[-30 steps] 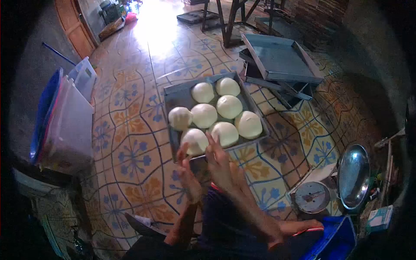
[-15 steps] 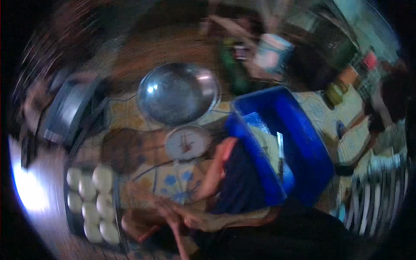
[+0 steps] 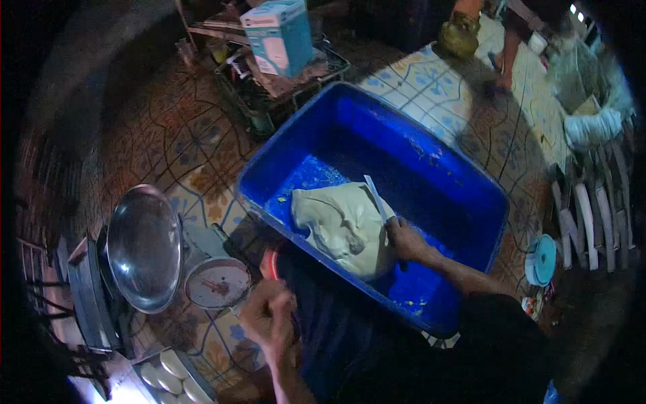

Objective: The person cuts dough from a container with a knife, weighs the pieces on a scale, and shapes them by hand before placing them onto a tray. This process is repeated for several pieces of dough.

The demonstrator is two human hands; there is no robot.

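A thin white scraper blade (image 3: 377,199) is gripped in the right hand (image 3: 407,241), which is set inside a large blue plastic tub (image 3: 431,168) with the blade pressed against the edge of a pale mass of dough (image 3: 344,227). The dough is seen lying in the near half of the tub, toward the person, on a floor of the tub that is flecked with flour and small scraps. The left hand (image 3: 268,316) is held outside the tub, curled into a loose fist with nothing visibly grasped, just beside a round dial weighing scale (image 3: 217,283). A shiny metal bowl (image 3: 143,248) is seen next to the scale, on its far side from the tub. At the lower edge of the frame, a tray of shaped white dough balls (image 3: 168,377) is partly shown, well apart from both hands. Patterned floor tiles (image 3: 182,141) are spread under everything. Beyond the tub, a light blue cardboard box (image 3: 279,34) is perched on a cluttered crate. At the top right, another person's legs (image 3: 505,54) are glimpsed near a yellowish vessel (image 3: 461,34).
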